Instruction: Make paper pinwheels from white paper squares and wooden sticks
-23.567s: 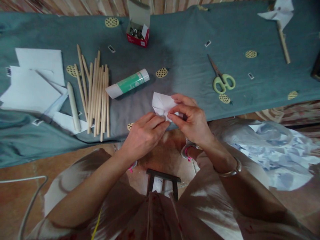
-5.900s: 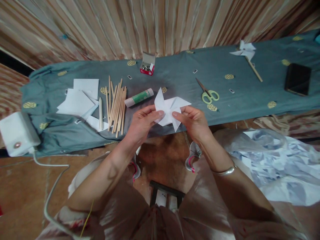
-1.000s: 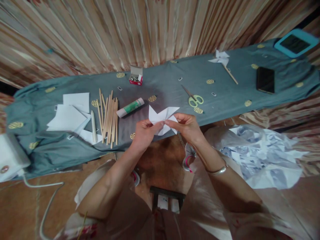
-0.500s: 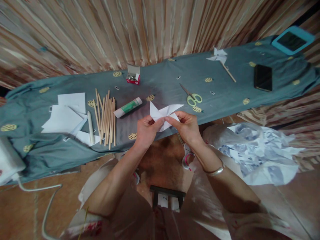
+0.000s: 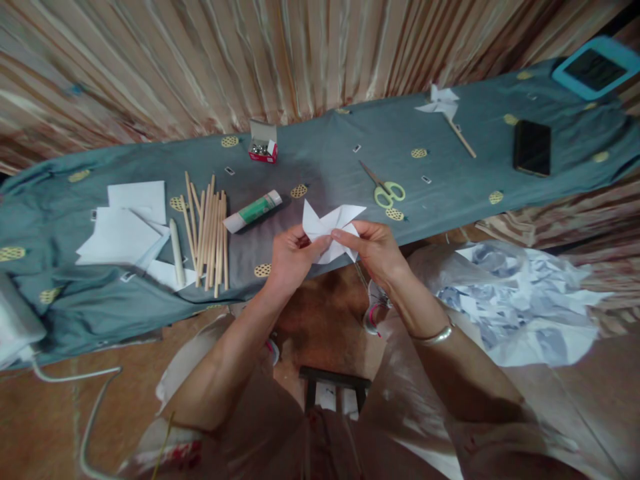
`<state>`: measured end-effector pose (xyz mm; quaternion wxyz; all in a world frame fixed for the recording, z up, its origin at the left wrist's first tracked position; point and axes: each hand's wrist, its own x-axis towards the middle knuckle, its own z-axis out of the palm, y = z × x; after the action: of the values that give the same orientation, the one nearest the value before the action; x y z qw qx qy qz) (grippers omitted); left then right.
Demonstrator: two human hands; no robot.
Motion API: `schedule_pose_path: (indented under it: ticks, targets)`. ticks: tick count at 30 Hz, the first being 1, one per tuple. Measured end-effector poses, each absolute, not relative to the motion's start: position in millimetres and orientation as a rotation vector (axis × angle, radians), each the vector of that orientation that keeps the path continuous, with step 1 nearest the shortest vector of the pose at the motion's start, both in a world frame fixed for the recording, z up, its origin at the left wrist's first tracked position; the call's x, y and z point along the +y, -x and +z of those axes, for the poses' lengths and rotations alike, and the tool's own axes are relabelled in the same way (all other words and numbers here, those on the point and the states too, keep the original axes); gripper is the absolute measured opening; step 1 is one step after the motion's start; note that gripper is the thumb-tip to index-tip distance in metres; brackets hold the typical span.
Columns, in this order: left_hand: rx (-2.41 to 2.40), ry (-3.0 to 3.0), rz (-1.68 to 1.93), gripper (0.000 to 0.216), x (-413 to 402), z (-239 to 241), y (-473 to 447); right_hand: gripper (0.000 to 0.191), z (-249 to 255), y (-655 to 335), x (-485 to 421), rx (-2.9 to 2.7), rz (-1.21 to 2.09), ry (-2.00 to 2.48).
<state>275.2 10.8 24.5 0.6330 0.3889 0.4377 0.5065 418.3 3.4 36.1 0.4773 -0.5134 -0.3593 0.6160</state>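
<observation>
A white paper pinwheel [image 5: 331,223] is held over the front edge of the cloth-covered table. My left hand [image 5: 293,257] is closed on its left side, thumb near the centre. My right hand [image 5: 375,250] pinches it from the right, with its thumb also pressed at the middle. The folded points of the paper stick out above both hands. Just beyond lie scissors [image 5: 387,193] with pale green handles. To the left of my left hand is a green and white glue stick [image 5: 253,211]. Whatever is under the thumbs is hidden.
Several wooden sticks [image 5: 210,233], a white pen-like tool [image 5: 177,253] and white paper sheets [image 5: 123,233] lie left. A small red box [image 5: 263,150] holds shiny pins. A finished pinwheel [image 5: 443,107], a phone [image 5: 533,148] and a blue-framed device [image 5: 595,67] lie right. A bag of paper scraps [image 5: 525,300] stands below.
Both hands keep their hold on the pinwheel, and its points have turned slightly. The whole view has shifted a little; the other things on the table lie as before.
</observation>
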Motion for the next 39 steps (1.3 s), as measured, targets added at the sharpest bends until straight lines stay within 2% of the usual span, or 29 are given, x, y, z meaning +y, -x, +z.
schedule_pose_path:
  ticks: [18, 28, 39]
  targets:
    - [1.107, -0.901, 1.092, 0.034, 13.0, 24.4, -273.1, 0.045, 27.8, -417.5, 8.7, -1.141, 1.272, 1.29]
    - [1.077, -0.836, 1.081, 0.036, 13.0, 27.5, -272.1, 0.048, 26.9, -414.0, 8.5, -1.036, 1.379, 1.267]
    - [1.067, -0.891, 1.066, 0.034, 16.8, 23.5, -267.0, 0.041, 29.0, -414.9, 7.1, -0.952, 1.488, 1.225]
